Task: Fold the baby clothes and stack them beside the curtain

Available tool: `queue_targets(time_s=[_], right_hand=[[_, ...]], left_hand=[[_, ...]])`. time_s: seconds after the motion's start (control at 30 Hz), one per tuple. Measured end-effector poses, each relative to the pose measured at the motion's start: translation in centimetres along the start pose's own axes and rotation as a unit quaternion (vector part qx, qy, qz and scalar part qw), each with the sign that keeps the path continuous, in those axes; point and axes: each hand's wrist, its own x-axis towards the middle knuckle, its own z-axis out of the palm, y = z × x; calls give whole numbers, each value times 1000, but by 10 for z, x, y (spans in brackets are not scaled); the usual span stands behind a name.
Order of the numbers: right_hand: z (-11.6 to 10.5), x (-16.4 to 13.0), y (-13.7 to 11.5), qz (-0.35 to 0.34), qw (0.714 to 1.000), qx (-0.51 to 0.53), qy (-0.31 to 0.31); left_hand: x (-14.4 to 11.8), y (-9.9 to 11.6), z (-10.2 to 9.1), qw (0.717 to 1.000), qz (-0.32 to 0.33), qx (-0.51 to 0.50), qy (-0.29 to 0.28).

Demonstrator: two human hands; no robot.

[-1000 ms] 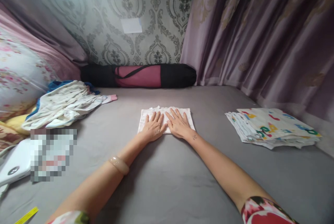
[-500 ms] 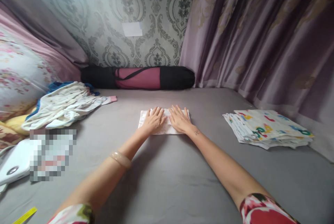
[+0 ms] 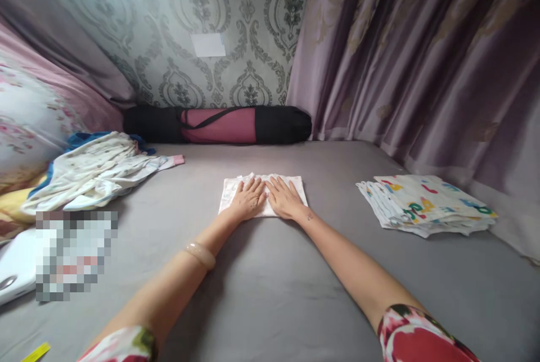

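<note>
In the middle of the frame, the left hand (image 3: pixel 248 200) and right hand (image 3: pixel 283 199) lie flat, fingers spread, on a small folded white cloth (image 3: pixel 261 196) on the grey bed (image 3: pixel 270 272). At the right a folded pile (image 3: pixel 426 204) is finished; at the left, loose clothes (image 3: pixel 93 171) seem to wait.

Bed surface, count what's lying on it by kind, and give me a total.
Folded white cloth under the left hand and right hand: 1
Stack of folded letter-print cloths: 1
Heap of unfolded clothes: 1
Rolled mat in a black bag: 1
White device: 1
Total: 5
</note>
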Motion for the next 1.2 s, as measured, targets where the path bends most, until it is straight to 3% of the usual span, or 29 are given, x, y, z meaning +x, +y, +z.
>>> queue_targets(time_s=[0.1, 0.2, 0.4, 0.6, 0.7, 0.93, 1.07, 1.2], right_hand=[[-10, 2, 8, 10, 998, 41, -40], [-11, 0, 19, 32, 999, 35, 0], [8, -6, 26, 47, 998, -17, 29], [0, -5, 30, 38, 999, -3, 10], [-3, -9, 39, 59, 998, -7, 31], [9, -16, 55, 97, 995, -25, 28], [-2, -14, 45, 105, 994, -40, 9], [-9, -7, 16, 82, 994, -59, 46]], left_hand=[[-5, -4, -6, 999, -17, 18, 21], [-12, -13, -5, 994, -67, 39, 71], [-15, -25, 5, 995, -93, 11, 40], [-19, -29, -3, 996, -87, -15, 22], [-30, -36, -7, 993, -114, -26, 31], [-42, -49, 5, 985, -158, -64, 22], [-41, -54, 9, 981, -159, -96, 45], [-43, -60, 9, 973, -174, -126, 87]])
